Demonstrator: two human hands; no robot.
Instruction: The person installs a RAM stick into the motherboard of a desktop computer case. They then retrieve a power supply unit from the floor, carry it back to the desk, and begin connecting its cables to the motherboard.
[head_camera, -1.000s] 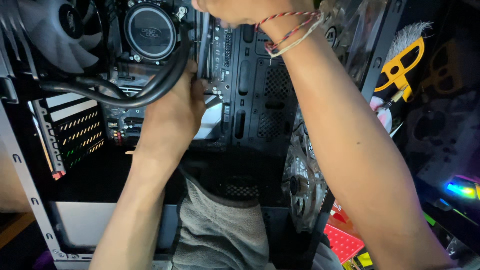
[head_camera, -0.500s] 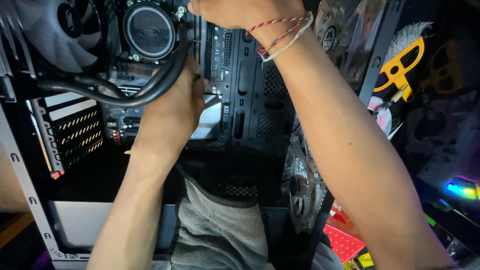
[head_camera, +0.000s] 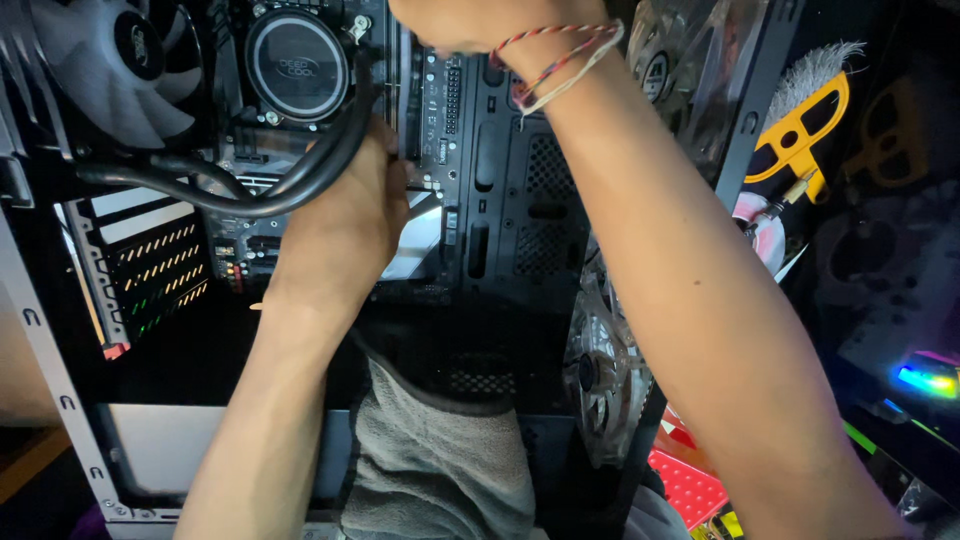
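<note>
Hands are working deep inside an open computer case. The left hand is reaching in with its fingers curled toward the motherboard, pressing close beside the 2 black coolant hoses; whether those fingers are pinching anything I cannot tell, since the back of the hand is hiding them. The right hand is lying mostly past the top edge, with only its heel and a wrist with red-and-white thread bracelets showing, so its grip cannot be told either. Just above the left hand, the round black pump head is sitting on the board, apparently already mounted, and a pale fan is sitting at the upper left. Judging by this, the cooler is looking largely fitted, while work near the board's right edge is looking unfinished. A grey cloth is lying in the case's lower part; a yellow-handled brush is hanging outside at the right.
</note>
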